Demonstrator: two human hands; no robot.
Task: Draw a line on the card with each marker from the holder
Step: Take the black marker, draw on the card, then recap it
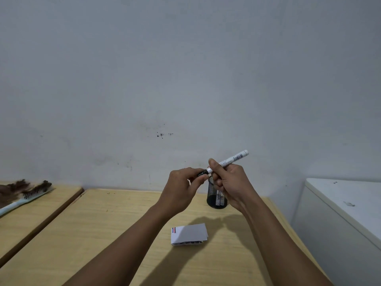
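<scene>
A white marker (231,160) with a black cap end is held in the air above the table, tilted up to the right. My right hand (228,182) grips its barrel. My left hand (183,185) pinches the black cap (202,172) at the marker's left end. Behind the hands stands a black mesh holder (216,198) with other markers inside, partly hidden by my right hand. A folded white card (188,234) lies on the wooden table (103,234) below the hands; short red and blue lines (174,229) show at its upper left corner.
A second wooden table (31,213) stands at the left with a hairbrush (22,195) full of hair on it. A white appliance (346,203) stands at the right, close to the table's edge. A grey wall rises right behind the table.
</scene>
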